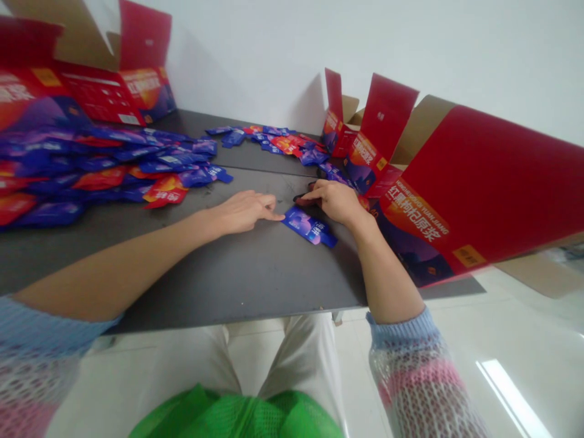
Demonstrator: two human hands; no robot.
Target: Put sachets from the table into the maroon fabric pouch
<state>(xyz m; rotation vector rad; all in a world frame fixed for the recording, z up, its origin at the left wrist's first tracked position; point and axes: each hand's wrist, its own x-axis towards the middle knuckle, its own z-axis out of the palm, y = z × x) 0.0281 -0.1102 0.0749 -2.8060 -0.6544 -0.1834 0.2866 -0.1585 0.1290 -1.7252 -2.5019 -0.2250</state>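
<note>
We see a blue sachet (302, 222) near the dial's centre, patterned with rounded lilac shapes and white lettering, against a dark grey table (228, 274). At nine o'clock we find a pile (104, 177) mixing blue-violet and red-orange. The box (493, 164) at three o'clock is red with white lettering, orange-to-purple printing and a yellow-orange label (471, 255). At four we note a sleeve (420, 371) banded light blue, whitish and pink; at six, green mesh (246, 417).

Open red cartons (148, 91) stand at the left rear of a dark grey table (246, 280); others line its right side — the nearest a large carton (483, 176) with orange and purple printing. A white wall (255, 67) rises behind; below, the pale tiled floor (524, 328) carries a bright streak of reflected light (515, 395).
</note>
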